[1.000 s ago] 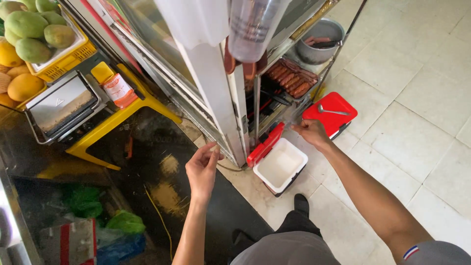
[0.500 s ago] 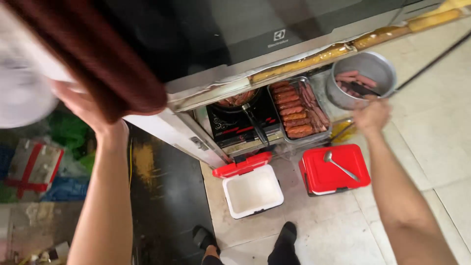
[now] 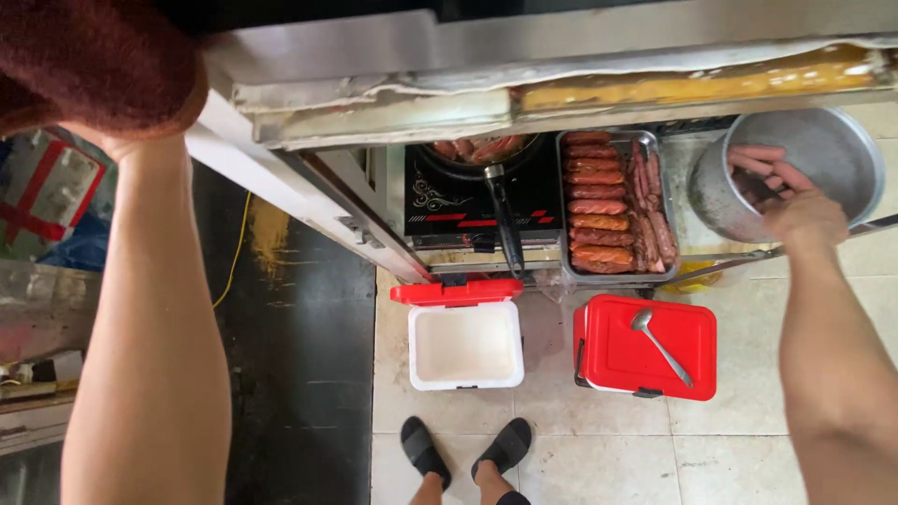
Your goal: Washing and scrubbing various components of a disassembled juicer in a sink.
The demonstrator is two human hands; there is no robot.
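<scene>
Our right hand (image 3: 803, 217) closes on raw sausages (image 3: 753, 159) inside the metal pot (image 3: 842, 140) at the cart's right edge; soft, greasy, best pinched mid-length. Our left hand (image 3: 112, 140) is hidden above, grip unclear

Dull metal pot (image 3: 823, 154), glossy red plastic lid (image 3: 645, 348)

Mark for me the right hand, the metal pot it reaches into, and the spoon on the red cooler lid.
right hand (image 3: 803, 213), head view, on the back of the hand.
metal pot (image 3: 832, 150), head view, on its bare inner wall.
spoon (image 3: 660, 346), head view, on the handle.
</scene>
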